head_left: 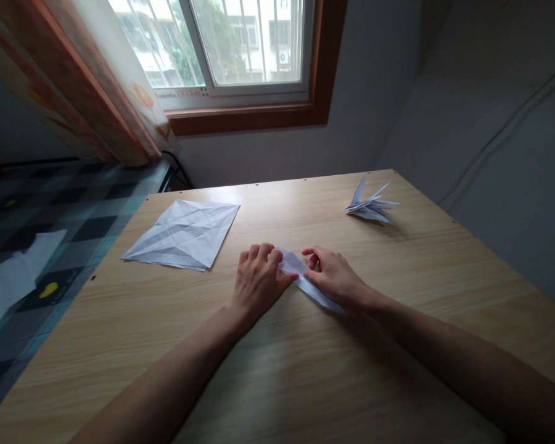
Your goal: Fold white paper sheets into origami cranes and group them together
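Observation:
A narrow folded piece of white paper (317,292) lies slantwise on the wooden table, between and partly under my two hands. My left hand (259,271) is closed at the paper's far left end, its thumb pressed on the middle of the strip and its other fingers curled. From the right, my right hand (335,274) rests along the strip, thumb tip on the paper near the left thumb and index finger bent above it. The right palm hides part of the paper's near edge.
Creased square sheets of white paper (189,234) lie at the table's back left. A spiky folded paper piece (372,205) sits at the back right. The wooden table (166,320) ends beside a checked cloth surface (81,265), where more white paper (16,280) lies. A window stands behind.

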### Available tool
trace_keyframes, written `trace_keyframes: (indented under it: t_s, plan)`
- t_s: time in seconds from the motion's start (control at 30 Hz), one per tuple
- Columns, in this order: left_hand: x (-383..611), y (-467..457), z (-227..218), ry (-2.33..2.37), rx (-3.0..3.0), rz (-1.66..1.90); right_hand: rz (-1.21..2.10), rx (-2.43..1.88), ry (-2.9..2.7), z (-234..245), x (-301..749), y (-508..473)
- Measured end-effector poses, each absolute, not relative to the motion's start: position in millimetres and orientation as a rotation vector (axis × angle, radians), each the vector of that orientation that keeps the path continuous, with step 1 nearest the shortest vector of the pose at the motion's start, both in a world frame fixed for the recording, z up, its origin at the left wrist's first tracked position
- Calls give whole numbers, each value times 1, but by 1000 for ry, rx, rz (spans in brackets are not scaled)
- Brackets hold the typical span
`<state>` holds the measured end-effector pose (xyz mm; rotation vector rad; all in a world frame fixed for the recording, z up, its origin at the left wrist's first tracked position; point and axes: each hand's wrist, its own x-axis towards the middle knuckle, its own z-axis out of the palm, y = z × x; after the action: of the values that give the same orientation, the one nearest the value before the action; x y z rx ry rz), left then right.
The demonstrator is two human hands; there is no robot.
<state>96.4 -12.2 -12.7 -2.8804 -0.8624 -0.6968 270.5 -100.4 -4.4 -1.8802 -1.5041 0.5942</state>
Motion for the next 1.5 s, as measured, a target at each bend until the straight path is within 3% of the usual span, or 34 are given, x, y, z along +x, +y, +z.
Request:
trace_keyframes:
  t_s: [0.1, 0.33, 0.47, 0.83, 1.2, 1.5]
  plan:
    - [96, -11, -15, -938, -2908, -824, 694, -1771, -1423, -7, 270, -99]
    - [103, -7, -18, -1346, -3128, -1652, 980, -1321, -848, -21, 265, -93]
    - [107, -13, -14, -1547, -3592, -1503, 1058, -1181, -766, -19, 260, -94]
    - [107, -14, -18, -1660, -3788, -1538, 1018, -1163, -848, -21, 262, -96]
    - [111, -12, -22, -1895, -3639, -2193, 1100, -1146, -807, -17, 258, -96]
    - [111, -13, -20, -1816, -3627, -2209, 1037, -1133, -822, -19, 260, -95]
